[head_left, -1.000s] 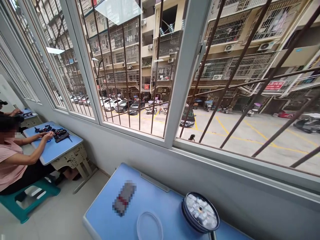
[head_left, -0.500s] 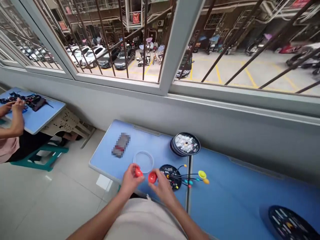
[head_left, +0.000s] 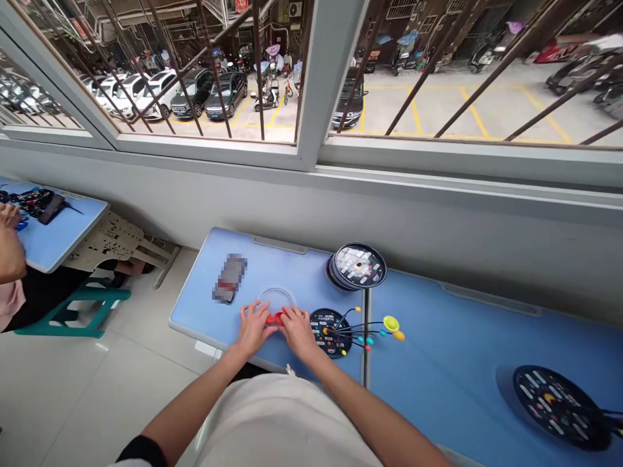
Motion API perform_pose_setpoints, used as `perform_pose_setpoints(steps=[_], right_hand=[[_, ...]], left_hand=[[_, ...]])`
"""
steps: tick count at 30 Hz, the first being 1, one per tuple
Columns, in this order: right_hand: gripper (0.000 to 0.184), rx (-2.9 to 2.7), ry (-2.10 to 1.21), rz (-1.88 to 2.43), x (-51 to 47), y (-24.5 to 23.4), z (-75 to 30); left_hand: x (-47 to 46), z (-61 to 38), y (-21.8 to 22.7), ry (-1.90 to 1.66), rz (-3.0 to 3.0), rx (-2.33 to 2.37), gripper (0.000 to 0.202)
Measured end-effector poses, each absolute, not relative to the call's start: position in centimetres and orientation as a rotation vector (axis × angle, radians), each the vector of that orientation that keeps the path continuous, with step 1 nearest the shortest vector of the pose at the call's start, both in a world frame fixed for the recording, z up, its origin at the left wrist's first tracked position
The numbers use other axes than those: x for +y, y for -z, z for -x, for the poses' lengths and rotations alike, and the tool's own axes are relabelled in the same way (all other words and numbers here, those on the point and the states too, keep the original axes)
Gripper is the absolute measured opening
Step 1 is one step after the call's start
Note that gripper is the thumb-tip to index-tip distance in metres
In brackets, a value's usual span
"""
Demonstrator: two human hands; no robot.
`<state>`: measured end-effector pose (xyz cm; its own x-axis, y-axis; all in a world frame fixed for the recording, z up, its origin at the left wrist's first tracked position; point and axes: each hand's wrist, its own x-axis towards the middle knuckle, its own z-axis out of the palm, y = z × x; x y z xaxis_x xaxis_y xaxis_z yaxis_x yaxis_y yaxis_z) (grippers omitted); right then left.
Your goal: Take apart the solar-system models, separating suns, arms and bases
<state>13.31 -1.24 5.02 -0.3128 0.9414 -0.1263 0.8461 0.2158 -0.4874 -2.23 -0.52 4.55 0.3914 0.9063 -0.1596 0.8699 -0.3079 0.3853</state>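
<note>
Head view: both hands at work on red pieces

Far left, a co-worker's hand at a dark jumble of parts on a separate table; green stool below. Next, the near blue table, set along the wall under the barred window. On its left part, a pixelated dark oblong, lying flat. Right of it, a clear round rim, partly behind the fingers.

Left hand: fingers bent, gripping the first red piece. Right hand: pinching the second red piece. Pieces brought together low over the table, in front of the clear rim; fingers cover much, so cannot tell whether joined or only touching.

Just right, a printed black disc, thin dark stems reaching over the table seam, coloured ends, largest a yellow cup. Behind it, a round black stack, pale packets on top. Far right, on the adjoining blue table, another black disc.
</note>
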Motion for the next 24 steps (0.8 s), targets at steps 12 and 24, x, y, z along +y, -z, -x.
perform_pose_setpoints(steps=[12,24], right_hand=[[0.018,-1.818,-0.880,1.670,-10.5,-9.3,-20.4],[0.009,-2.121,-0.406,2.293,-4.8,-10.5,-23.2]], left_hand=[[-2.4,-2.2,-5.0,-0.463,-2.324,1.215,0.022],[-1.9,-10.2,-2.6,-0.211,-1.843,1.207,0.037]])
